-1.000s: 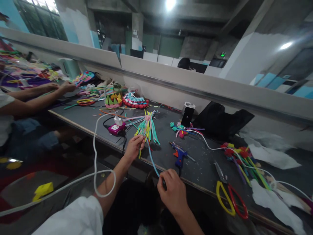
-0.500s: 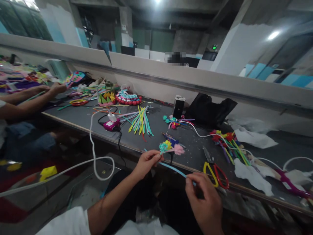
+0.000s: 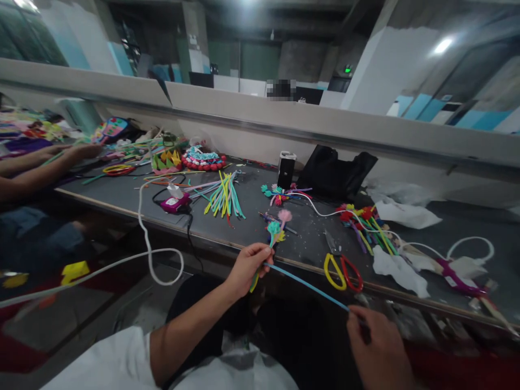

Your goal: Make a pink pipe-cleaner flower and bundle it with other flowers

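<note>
Pinched in my left hand (image 3: 251, 266) are the stems of a small pipe-cleaner flower bunch (image 3: 274, 227), with pink, turquoise and yellow heads pointing up and away from me. A blue pipe cleaner (image 3: 311, 285) stretches straight from the left fingers to my right hand (image 3: 379, 338), whose thumb and forefinger close on its far end. Both hands are in front of the table's front edge, over my lap. Just beyond the flower heads, a dark blue item (image 3: 268, 218) and thin sticks lie on the table, partly hidden.
Scissors (image 3: 335, 254) with yellow and red handles lie at the table's edge. Loose pipe cleaners (image 3: 225, 197) are heaped mid-table, with a purple power strip (image 3: 175, 202) beside them. A white cable (image 3: 147, 238) hangs at left. A co-worker's hands (image 3: 81, 154) work at far left.
My right hand has moved right and down, drawing the blue pipe cleaner out longer and straight. The flower bunch has turned more upright in my left hand.
</note>
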The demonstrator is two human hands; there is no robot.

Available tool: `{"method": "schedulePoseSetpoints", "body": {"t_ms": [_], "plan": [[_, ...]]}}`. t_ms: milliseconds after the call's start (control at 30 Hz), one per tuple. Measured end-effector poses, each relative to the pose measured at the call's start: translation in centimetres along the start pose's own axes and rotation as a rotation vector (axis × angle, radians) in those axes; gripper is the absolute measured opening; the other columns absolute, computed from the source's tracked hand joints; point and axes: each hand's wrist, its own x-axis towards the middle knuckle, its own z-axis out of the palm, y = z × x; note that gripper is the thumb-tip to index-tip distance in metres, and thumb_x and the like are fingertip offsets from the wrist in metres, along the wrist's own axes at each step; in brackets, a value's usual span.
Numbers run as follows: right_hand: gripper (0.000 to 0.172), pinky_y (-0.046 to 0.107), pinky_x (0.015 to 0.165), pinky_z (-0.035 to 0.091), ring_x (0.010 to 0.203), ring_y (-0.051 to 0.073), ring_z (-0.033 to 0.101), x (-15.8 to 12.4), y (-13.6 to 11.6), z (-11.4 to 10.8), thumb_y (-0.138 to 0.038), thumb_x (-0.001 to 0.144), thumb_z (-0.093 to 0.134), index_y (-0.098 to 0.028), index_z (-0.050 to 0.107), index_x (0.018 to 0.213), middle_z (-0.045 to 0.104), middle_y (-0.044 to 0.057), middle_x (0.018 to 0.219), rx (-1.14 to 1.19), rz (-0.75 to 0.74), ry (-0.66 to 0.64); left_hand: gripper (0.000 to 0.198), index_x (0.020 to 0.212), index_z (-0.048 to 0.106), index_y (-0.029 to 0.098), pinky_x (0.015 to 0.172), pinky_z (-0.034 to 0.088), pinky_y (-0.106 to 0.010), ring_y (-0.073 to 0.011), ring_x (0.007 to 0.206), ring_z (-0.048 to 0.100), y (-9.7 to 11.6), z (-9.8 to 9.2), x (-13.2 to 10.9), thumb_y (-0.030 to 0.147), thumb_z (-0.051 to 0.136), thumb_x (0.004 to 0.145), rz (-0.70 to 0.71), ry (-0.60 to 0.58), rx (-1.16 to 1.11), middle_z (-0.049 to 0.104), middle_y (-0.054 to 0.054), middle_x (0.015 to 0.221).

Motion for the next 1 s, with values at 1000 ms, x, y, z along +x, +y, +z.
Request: {"method": "schedulePoseSetpoints", "body": {"t_ms": [1000], "plan": [[0.026, 0.024, 0.066, 0.046, 0.069, 0.013, 0.065, 1.9, -8.3, 4.8, -0.023, 0.098, 0.041, -0.017, 0.066, 0.104, 0.069, 0.005, 0.079, 0.201, -0.223, -0.145, 0.024, 0.074, 0.068, 0.015, 0.059, 0.040, -0.022, -0.0125, 0.061, 0.051, -3.5, 3.1, -0.9, 0.038, 0.063, 0.080, 0.195, 0.018, 0.380, 0.061, -0.001, 0.066]]}}
